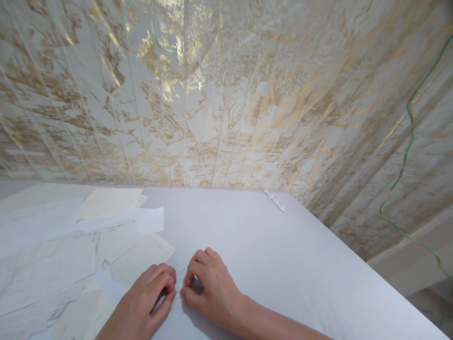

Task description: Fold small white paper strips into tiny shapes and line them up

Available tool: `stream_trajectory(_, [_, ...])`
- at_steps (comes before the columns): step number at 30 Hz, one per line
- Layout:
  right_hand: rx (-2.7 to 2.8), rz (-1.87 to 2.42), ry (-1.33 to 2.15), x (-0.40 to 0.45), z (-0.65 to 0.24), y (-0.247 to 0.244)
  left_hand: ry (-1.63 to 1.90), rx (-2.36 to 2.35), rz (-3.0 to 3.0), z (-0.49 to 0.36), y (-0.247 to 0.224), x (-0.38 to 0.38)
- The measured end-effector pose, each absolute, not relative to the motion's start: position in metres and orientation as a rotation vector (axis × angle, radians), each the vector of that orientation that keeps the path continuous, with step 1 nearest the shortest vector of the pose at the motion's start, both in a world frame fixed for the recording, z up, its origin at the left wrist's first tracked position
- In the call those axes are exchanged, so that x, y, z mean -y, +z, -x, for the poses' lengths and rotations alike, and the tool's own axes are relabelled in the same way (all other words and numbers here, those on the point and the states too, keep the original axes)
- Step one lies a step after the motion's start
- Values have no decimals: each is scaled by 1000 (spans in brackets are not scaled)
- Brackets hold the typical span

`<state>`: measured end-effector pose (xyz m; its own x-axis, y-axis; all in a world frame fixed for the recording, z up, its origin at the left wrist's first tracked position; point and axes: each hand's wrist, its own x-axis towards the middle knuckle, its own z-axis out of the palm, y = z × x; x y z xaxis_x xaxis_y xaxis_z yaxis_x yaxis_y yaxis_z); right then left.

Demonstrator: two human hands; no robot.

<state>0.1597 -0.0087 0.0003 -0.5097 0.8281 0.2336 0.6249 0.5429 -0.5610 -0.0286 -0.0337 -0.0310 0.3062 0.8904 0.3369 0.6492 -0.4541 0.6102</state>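
My left hand [148,298] rests low at the white table's [269,264] near side, over the edge of the loose papers [46,264]. Its fingers are curled, thumb and fingertips close together. A hand's width or less to the right, my right hand [214,288] is bent the same way, its thumb tip near the forefinger. The two sets of fingertips face each other across a narrow gap. Whatever either pinch holds, if anything, is too small or hidden to make out. Faint lines or creases show on the white surface by the fingertips.
Several cream and white sheets overlap across the table's left part. A thin jagged paper strip [275,201] lies by the far edge. Behind rises a gold-patterned, shiny wall covering [198,104]. A green cord [403,165] hangs at the right, beyond the table's slanting edge.
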Motion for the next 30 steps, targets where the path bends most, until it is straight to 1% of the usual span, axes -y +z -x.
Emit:
stream_trajectory(6, [2461, 968, 460, 7, -165, -2, 887, -1408, -2254, 28, -24, 37])
stream_trajectory(12, [2722, 649, 162, 13, -183, 8, 866, -1399, -2291, 27, -24, 36])
stream_trajectory(16, [2773, 616, 49, 15, -186, 9, 794, -1404, -2289, 29, -27, 35])
stream_trajectory(23, [2817, 563, -95, 15, -183, 5, 792, -1382, -2280, 28, -28, 36])
stream_trajectory(30, [2831, 570, -82, 16, -182, 8, 762, -1420, -2191, 33, -31, 33])
